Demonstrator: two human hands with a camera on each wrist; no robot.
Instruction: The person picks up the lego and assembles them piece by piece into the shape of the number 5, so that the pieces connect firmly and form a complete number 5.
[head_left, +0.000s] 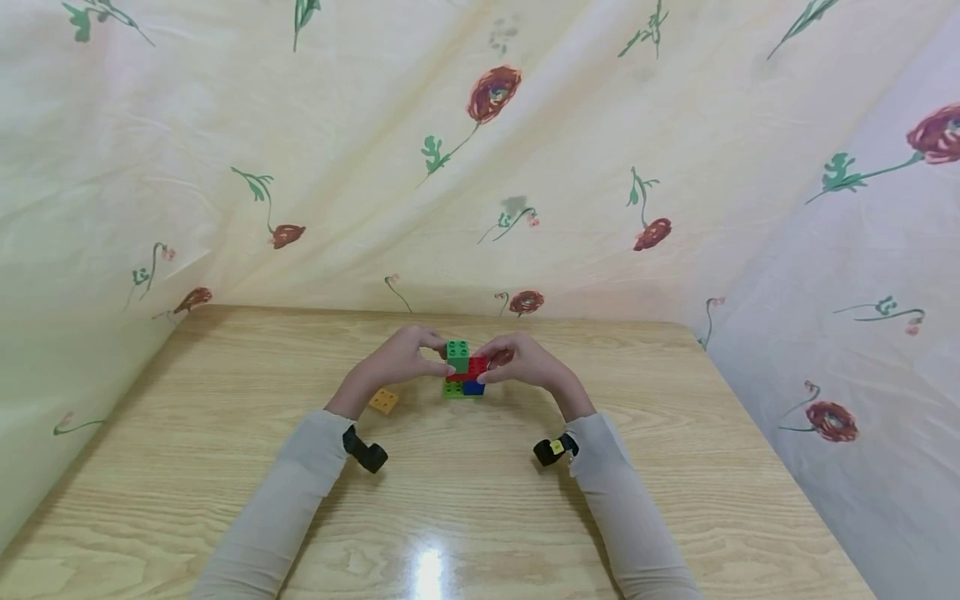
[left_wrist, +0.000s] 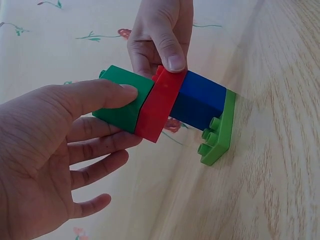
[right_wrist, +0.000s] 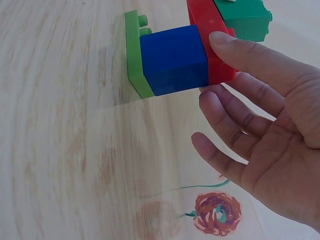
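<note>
A stack of bricks stands on the table: a light green base point(left_wrist: 220, 132) at the bottom, a blue brick point(right_wrist: 175, 60) on one end of it, a red brick point(left_wrist: 160, 102) across the top of the blue one, and a green brick point(head_left: 457, 356) on the red one's left part. My left hand point(head_left: 405, 358) pinches the green brick between thumb and fingers. With thumb and fingertips, my right hand point(head_left: 525, 362) pinches the red brick's right end. Green and red touch, with a thin dark line between them in the left wrist view.
An orange brick point(head_left: 384, 401) lies on the wooden table point(head_left: 480, 500), left of the stack and near my left wrist. Behind the table hangs a flowered cloth point(head_left: 360, 167), which also runs along both sides.
</note>
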